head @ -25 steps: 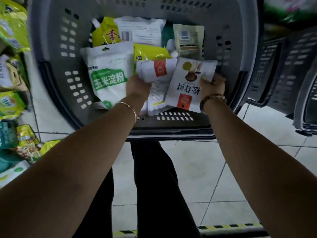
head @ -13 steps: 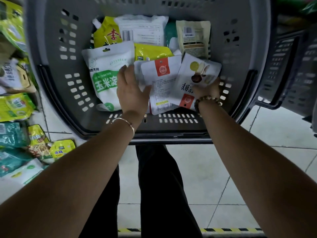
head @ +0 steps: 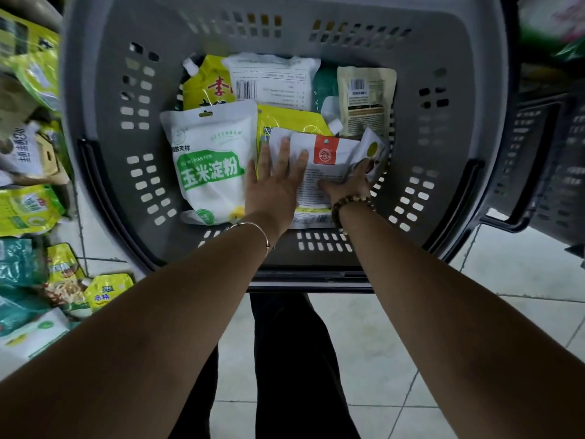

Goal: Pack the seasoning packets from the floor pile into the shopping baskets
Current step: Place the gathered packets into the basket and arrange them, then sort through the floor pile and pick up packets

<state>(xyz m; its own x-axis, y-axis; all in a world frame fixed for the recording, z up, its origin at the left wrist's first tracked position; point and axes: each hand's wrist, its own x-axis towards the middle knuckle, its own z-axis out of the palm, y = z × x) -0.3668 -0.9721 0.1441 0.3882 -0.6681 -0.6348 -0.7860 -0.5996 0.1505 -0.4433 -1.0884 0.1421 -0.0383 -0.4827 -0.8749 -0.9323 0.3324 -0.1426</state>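
Fingers [head: 282, 153] of the left hand [head: 275, 188], straight and spread, press flat inside a grey shopping basket [head: 104, 122] on the tiled floor [head: 364, 343]. A floor pile [head: 28, 207] of packets lies to its left. Inside the basket, a white cornstarch bag [head: 209, 166] sits just left of the pressed red-label seasoning packet [head: 329, 156]. The right hand [head: 346, 185] also rests on that packet, its grip unclear.

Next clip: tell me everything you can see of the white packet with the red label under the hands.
The white packet is a flat pouch that looks like plastic. It has an orange-red label with a round emblem near its far end, fine print below that, and a yellow strip with a barcode at the near end. It lies flat in the grey basket, partly over a yellow packet. The left hand presses on its left side with fingers straight. The right hand rests on its right edge, grip unclear.
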